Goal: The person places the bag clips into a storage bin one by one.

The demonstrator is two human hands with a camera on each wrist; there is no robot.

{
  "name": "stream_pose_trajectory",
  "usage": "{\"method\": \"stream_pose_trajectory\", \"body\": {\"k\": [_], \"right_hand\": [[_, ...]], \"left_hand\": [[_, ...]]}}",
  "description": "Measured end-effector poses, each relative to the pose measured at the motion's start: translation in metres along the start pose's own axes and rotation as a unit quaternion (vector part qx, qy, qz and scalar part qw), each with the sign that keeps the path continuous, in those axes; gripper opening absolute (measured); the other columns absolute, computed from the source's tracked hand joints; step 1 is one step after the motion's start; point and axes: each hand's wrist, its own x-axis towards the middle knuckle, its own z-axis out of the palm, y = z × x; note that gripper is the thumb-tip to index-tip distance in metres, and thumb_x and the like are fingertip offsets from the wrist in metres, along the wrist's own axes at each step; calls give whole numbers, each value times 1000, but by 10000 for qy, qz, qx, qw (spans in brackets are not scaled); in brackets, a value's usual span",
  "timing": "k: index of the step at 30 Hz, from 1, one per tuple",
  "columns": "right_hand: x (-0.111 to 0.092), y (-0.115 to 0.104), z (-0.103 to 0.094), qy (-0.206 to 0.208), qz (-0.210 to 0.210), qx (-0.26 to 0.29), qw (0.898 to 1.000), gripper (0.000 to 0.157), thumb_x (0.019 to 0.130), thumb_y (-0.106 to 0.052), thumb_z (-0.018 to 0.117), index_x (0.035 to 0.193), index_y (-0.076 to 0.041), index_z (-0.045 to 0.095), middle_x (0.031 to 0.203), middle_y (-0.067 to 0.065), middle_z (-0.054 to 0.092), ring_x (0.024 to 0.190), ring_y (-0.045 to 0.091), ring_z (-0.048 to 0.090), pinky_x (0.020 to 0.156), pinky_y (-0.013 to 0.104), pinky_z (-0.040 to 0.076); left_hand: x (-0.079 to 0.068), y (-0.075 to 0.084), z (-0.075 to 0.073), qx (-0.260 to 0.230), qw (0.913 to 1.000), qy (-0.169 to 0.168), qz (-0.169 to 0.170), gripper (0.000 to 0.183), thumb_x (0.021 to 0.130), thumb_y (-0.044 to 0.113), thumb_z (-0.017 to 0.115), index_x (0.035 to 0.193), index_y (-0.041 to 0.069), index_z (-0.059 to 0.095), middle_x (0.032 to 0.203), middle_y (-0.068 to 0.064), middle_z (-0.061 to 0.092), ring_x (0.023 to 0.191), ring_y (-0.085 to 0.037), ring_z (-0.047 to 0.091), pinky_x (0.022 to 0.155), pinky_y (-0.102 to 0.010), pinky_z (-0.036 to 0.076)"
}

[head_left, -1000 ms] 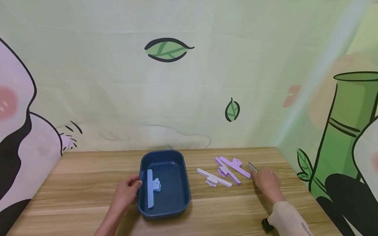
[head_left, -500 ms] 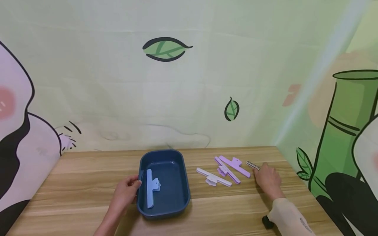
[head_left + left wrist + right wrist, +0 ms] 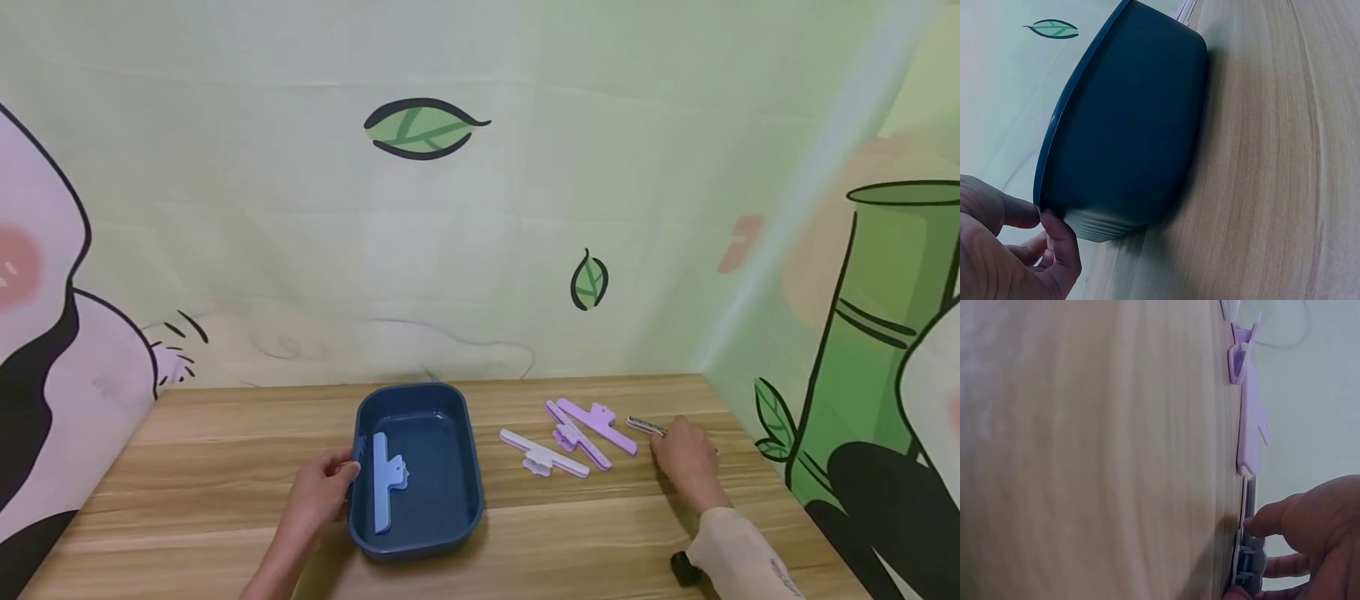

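Note:
In the head view my left hand (image 3: 321, 492) pinches the left rim of a dark blue plastic bin (image 3: 442, 546). The left wrist view shows thumb and fingertips on the bin's rim (image 3: 1054, 122). A light blue bag clip (image 3: 382, 483) lies inside along the bin's left side. To the right, my right hand (image 3: 686, 458) holds a grey-and-white patterned bag clip (image 3: 643, 425), which is partly hidden under the fingers. In the right wrist view, thumb and fingers lie around this clip (image 3: 1246, 565), near its metal spring, low at the tabletop.
Left of the right hand lie a white bag clip (image 3: 546, 454), a patterned purple clip (image 3: 588, 442) and a plain purple clip (image 3: 600, 425); the purple ones are close together. The wooden table (image 3: 555, 542) ends at a printed cloth backdrop (image 3: 495, 250).
My right hand has shifted slightly right, and the patterned clip has turned closer to level, with more of it showing. The left hand and the bin stay in place.

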Motion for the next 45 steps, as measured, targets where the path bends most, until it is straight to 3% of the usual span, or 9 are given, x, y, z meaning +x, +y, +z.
{"method": "stream_pose_trajectory", "body": {"k": [13,17,20,23,32,35,45], "right_hand": [[-1,13,-15,28,-96,337,9994,22,91,-9,58,73,3,52,70,20,55,65,33,53,55,48,47],[-1,13,-27,-16,-121,566,9983,20,92,-7,60,86,12,56,74,21,55,67,32,52,56,42,46],[0,13,-37,-23,-214,677,9975,30,93,-7,60,104,21,57,89,34,62,78,42,61,64,48,52],[1,11,-49,85,-348,746,9966,35,92,-6,62,110,23,58,103,40,63,89,49,63,73,55,54],[-8,1,-92,-13,-539,1167,9917,39,98,-9,61,120,21,56,102,36,63,62,23,53,53,35,43],[-11,-3,-105,-50,-612,1217,9907,40,99,-11,60,123,21,55,104,36,64,61,21,53,52,35,42],[-17,-9,-136,370,-1005,1076,9884,36,100,-16,64,119,15,63,114,37,63,68,23,54,57,36,42]], "left_hand": [[-1,0,2,38,10000,8,-19,38,107,9,52,141,-9,54,117,-26,59,88,-28,62,65,-33,58],[0,0,2,85,9999,21,-82,38,107,9,51,142,-8,53,118,-25,58,91,-29,61,66,-32,57],[0,-1,2,80,9999,30,-57,38,107,8,51,141,-8,54,118,-26,59,91,-30,62,66,-33,57],[0,-1,2,69,10000,33,-46,38,107,8,51,141,-9,54,117,-25,58,91,-29,62,65,-33,58],[-1,0,1,39,10000,-10,-56,39,107,9,51,142,-9,53,116,-25,57,89,-28,61,65,-33,57],[-1,0,1,91,9999,-6,-96,39,107,9,51,142,-8,52,116,-24,56,90,-28,61,66,-33,58],[1,1,0,159,9998,-7,-93,40,107,11,51,142,-8,53,118,-25,57,93,-31,61,66,-32,57]]}}
